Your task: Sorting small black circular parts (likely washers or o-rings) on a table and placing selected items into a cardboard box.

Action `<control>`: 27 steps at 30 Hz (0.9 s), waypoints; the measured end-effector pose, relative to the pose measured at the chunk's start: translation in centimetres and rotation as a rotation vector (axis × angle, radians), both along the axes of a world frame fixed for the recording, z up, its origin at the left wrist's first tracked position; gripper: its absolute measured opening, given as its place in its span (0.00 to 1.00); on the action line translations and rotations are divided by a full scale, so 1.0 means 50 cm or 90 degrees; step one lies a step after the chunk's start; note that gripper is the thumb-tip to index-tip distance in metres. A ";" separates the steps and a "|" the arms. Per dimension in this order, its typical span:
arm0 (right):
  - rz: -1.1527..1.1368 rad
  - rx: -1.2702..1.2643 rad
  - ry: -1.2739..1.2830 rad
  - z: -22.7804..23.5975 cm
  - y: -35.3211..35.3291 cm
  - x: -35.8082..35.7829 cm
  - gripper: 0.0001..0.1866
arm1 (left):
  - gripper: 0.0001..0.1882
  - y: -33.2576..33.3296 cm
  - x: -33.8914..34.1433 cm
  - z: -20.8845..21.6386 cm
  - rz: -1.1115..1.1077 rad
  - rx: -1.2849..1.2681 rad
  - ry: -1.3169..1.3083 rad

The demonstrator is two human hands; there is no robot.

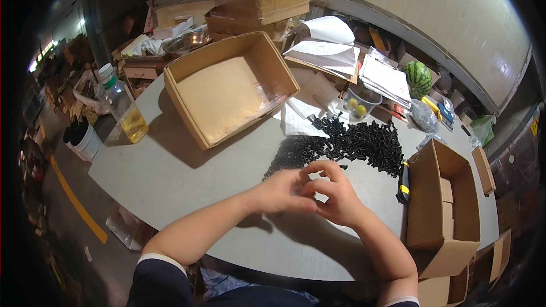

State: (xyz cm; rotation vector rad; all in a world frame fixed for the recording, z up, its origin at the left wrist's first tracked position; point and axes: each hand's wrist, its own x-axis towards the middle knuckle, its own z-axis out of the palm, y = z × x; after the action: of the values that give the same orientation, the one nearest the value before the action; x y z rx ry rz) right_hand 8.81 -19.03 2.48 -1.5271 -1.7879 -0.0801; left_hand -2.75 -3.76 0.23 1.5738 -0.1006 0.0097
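Note:
Over the near middle of the table, my left hand (pixel 280 193) and my right hand (pixel 339 196) meet with their fingertips close together. Both have bent, pinching fingers; whatever lies between them is too small or hidden to make out. Just beyond my hands spreads a pile of black screws (pixel 369 143). Small dark ring-like pieces (pixel 293 150), perhaps nuts or washers, lie to the left of the screws, partly behind my left hand.
A large open carton (pixel 216 94) with a little clear plastic inside sits tilted at the back left. Left of it stands a bottle of yellow liquid (pixel 133 122). At right is another open carton (pixel 438 204), beside a black-and-yellow tool (pixel 404 183). Papers (pixel 384 79) and a watermelon (pixel 418 78) lie behind.

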 end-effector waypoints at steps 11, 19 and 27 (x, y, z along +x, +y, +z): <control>-0.160 -0.071 0.246 -0.017 0.003 0.010 0.06 | 0.07 0.004 0.004 0.006 0.252 0.272 -0.223; -0.119 0.007 0.096 -0.028 0.002 0.000 0.06 | 0.05 -0.023 -0.004 0.022 0.287 0.371 -0.272; -0.405 -0.113 -0.037 -0.062 -0.028 0.128 0.08 | 0.06 0.018 -0.204 0.031 0.502 0.065 -0.104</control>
State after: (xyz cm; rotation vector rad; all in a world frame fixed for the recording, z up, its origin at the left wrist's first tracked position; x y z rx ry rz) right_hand 15.21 -20.43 -0.63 -2.1929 -1.3136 -0.2830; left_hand -12.96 -2.86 1.78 1.6241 0.4013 0.7598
